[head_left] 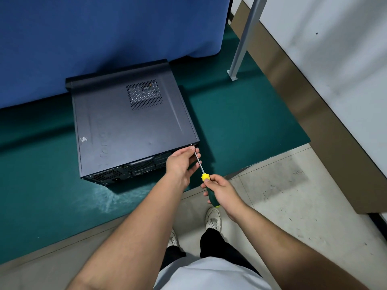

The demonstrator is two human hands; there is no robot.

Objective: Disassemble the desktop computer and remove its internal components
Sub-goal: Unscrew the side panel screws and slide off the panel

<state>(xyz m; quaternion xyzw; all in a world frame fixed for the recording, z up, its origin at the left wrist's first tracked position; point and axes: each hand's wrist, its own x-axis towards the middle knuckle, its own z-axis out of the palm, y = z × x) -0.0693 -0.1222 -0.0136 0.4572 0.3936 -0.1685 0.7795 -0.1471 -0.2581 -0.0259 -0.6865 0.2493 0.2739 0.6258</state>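
The closed computer case point(134, 126) hides its contents; right hand point(224, 192) fingers grip the screwdriver point(204, 174); left hand point(182, 164) fingers pinch its shaft.

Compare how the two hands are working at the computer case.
The right hand grips the screwdriver by its green and yellow handle, off the table edge. The left hand is at the computer case rear corner, its fingers steadying the metal shaft near the tip. Both are bare and touch the same tool.
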